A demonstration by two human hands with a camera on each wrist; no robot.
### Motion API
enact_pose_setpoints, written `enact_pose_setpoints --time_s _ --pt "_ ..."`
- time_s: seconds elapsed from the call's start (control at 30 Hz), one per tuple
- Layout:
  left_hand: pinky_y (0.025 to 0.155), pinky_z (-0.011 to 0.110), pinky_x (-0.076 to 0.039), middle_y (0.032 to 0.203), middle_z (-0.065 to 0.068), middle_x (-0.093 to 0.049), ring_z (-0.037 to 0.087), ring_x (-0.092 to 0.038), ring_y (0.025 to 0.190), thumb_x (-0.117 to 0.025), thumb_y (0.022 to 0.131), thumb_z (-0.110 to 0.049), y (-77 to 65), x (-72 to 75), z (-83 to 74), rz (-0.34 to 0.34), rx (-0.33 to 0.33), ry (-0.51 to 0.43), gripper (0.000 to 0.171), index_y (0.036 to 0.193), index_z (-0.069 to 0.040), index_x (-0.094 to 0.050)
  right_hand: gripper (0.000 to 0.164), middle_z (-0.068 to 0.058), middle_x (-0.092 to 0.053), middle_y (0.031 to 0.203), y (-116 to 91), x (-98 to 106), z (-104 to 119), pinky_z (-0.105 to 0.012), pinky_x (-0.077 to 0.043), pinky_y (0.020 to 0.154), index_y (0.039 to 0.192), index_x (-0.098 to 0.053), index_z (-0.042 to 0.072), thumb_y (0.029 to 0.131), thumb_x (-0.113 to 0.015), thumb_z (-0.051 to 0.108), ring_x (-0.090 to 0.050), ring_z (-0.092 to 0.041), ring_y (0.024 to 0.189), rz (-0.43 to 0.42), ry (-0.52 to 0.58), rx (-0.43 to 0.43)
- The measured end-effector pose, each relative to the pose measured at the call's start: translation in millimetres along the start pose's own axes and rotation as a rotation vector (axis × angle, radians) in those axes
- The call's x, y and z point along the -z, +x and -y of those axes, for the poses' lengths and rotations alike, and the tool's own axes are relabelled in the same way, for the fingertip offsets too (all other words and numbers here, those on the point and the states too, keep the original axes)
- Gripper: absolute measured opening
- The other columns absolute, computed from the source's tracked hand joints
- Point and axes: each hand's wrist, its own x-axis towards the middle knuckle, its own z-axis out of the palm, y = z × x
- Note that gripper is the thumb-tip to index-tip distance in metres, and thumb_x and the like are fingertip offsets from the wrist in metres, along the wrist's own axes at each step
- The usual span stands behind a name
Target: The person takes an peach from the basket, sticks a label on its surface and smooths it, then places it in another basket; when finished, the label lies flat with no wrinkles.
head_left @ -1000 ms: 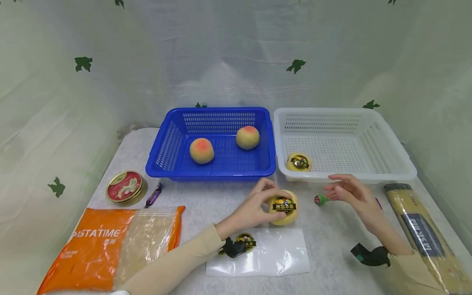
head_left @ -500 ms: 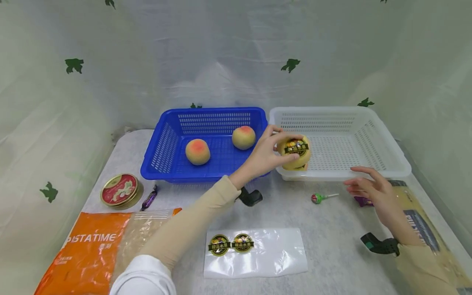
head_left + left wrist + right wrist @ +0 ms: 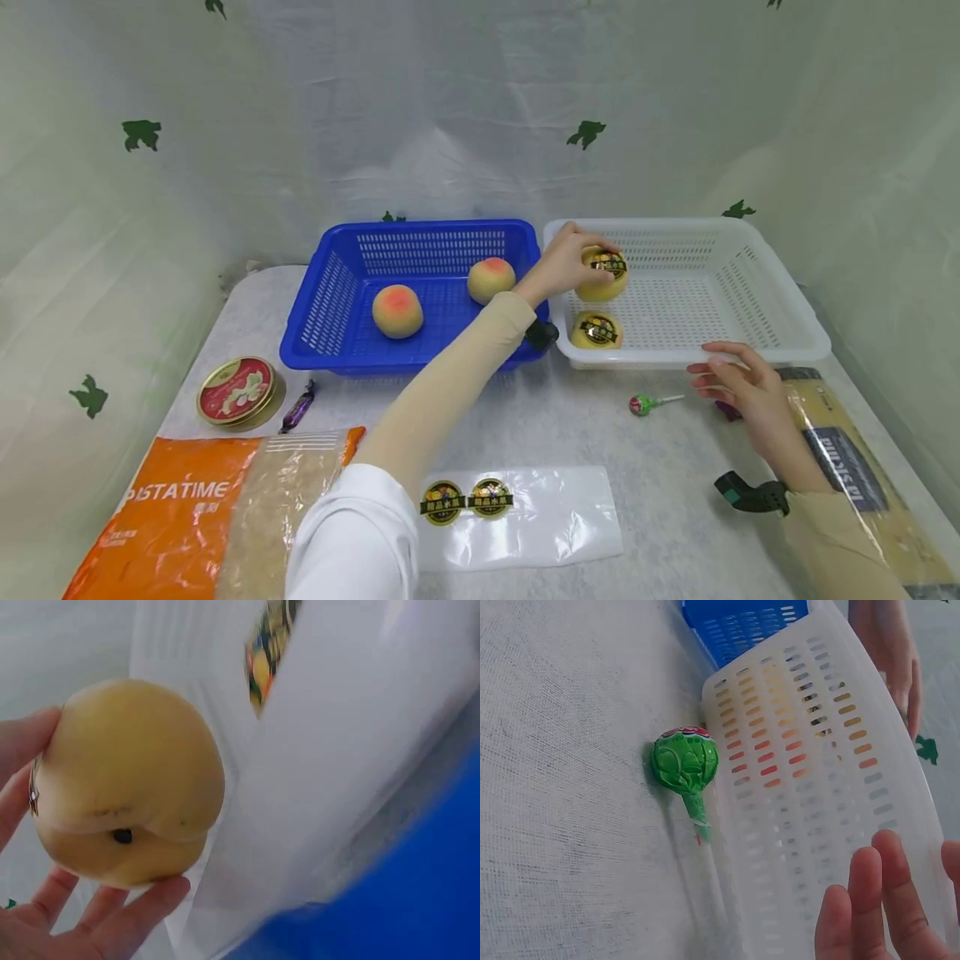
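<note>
My left hand [image 3: 562,262] pinches a yellow peach [image 3: 600,287] between thumb and fingers, inside the white basket [image 3: 697,360] at its left end. A black and gold round sticker shows on this peach. Its dimpled underside faces the left wrist view, where the fingers [image 3: 161,892] curl around it. Just in front lies another stickered peach [image 3: 597,332], against the near wall. Over the table before the white basket hovers my right hand [image 3: 757,400], fingers loosely bent and holding nothing. A green lollipop [image 3: 641,406] lies to its left, and a purple wrapper [image 3: 727,410] is partly hidden beneath it.
Two blushed peaches [image 3: 397,312] sit in the blue basket [image 3: 412,364]. A clear sheet [image 3: 540,517] with two round stickers lies in front. At left are a red tin [image 3: 236,390], a purple candy [image 3: 298,408] and an orange bag [image 3: 180,500]; at right, a pasta pack [image 3: 847,467].
My left hand has carried the stickered peach from the table above the sheet up into the white basket, behind the other peach. My right hand has moved slightly right, away from the lollipop.
</note>
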Motion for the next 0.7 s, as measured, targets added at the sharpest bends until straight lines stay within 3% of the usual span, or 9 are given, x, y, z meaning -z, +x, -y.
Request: enact_pose_setpoints --time_s 0.3,0.37,0.5,0.6,0.7 --pt "0.081 0.022 -0.038 0.116 0.001 -0.046 0.013 -0.036 0.107 -0.069 0.080 -0.025 25.4 -6.2 1.1 0.059 0.068 0.117 0.037 0.116 -0.021 -0.061 0.037 -0.019 -0.063 0.098 -1.7 -11.9 4.5 -0.033 -0.052 0.067 0.125 -0.043 0.002 0.093 -0.050 0.019 -0.062 -0.025 0.081 -0.065 -0.069 -0.015" --pt "0.087 0.023 -0.036 0.119 0.000 -0.048 0.015 -0.034 0.114 -0.069 0.080 -0.024 27.5 -8.3 0.3 0.082 0.079 0.160 0.037 0.116 -0.020 -0.061 0.038 -0.019 -0.063 0.098 -2.4 -12.0 4.7 -0.033 -0.052 0.067 0.126 -0.043 0.002 0.093 -0.050 0.020 -0.062 -0.025 0.080 -0.070 -0.072 -0.019" --pt "0.098 0.025 -0.029 0.124 0.000 -0.051 0.018 -0.034 0.122 -0.064 0.084 -0.015 28.2 -13.9 -1.4 0.166 0.120 0.333 0.035 0.119 -0.017 -0.059 0.037 -0.019 -0.063 0.098 -3.0 -10.8 3.9 -0.033 -0.052 0.066 0.126 -0.042 0.002 0.093 -0.049 0.019 -0.062 -0.024 0.080 -0.065 -0.060 -0.016" --pt "0.097 0.024 -0.031 0.123 0.001 -0.053 0.017 -0.039 0.119 -0.055 0.086 -0.004 25.5 -18.0 -5.3 0.224 0.163 0.438 0.035 0.120 -0.014 -0.059 0.038 -0.017 -0.063 0.097 -3.3 -11.2 4.0 -0.033 -0.053 0.066 0.126 -0.042 0.003 0.093 -0.049 0.020 -0.062 -0.024 0.080 -0.062 -0.062 -0.014" --pt "0.093 0.022 -0.037 0.122 0.002 -0.054 0.016 -0.045 0.115 -0.048 0.088 0.002 21.9 -19.7 -12.2 0.255 0.190 0.467 0.036 0.121 -0.011 -0.058 0.038 -0.016 -0.064 0.097 -4.0 -12.3 5.7 -0.033 -0.053 0.066 0.126 -0.044 0.003 0.093 -0.050 0.021 -0.062 -0.024 0.080 -0.067 -0.068 -0.019"
